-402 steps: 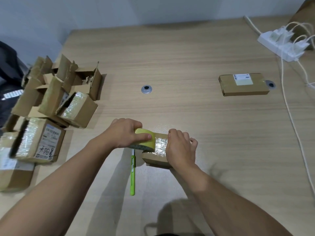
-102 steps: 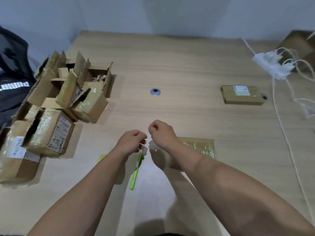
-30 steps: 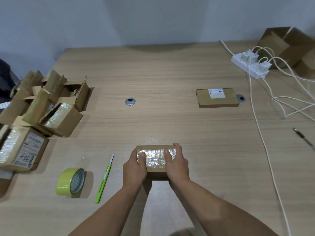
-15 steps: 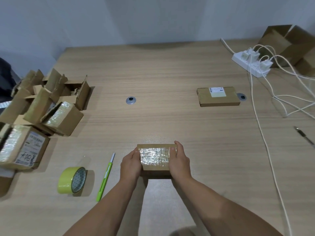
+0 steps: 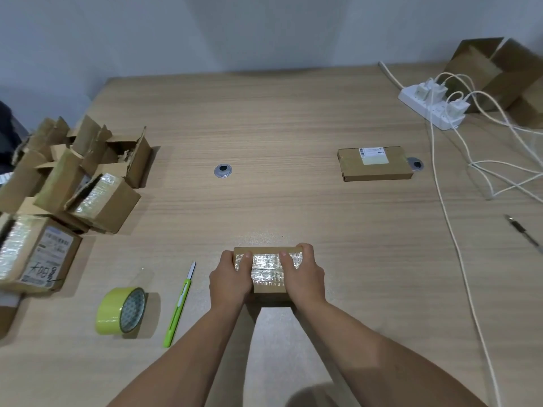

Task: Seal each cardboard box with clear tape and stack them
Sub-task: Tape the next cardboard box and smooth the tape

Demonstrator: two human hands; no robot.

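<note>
Cardboard, small box [image 5: 269, 271], shiny clear tape across its top: sits on the wooden table [image 5: 279, 136] near the front, clasped between both hands. Left hand [image 5: 230, 282] grips its left end and right hand [image 5: 304, 279] its right end. Both thumbs lie on the taped face, fingers curled round the sides.

Cardboard, heap of boxes [image 5: 67, 183], far left: several with flaps up, contents not discernible; others taped over.

Flat labelled box [image 5: 374, 165], closed, well apart at right.

Large open carton [image 5: 496, 69], right corner, inside hidden.

Yellow-green tape roll [image 5: 120, 311] and green knife [image 5: 178, 306], left of the left hand.
</note>
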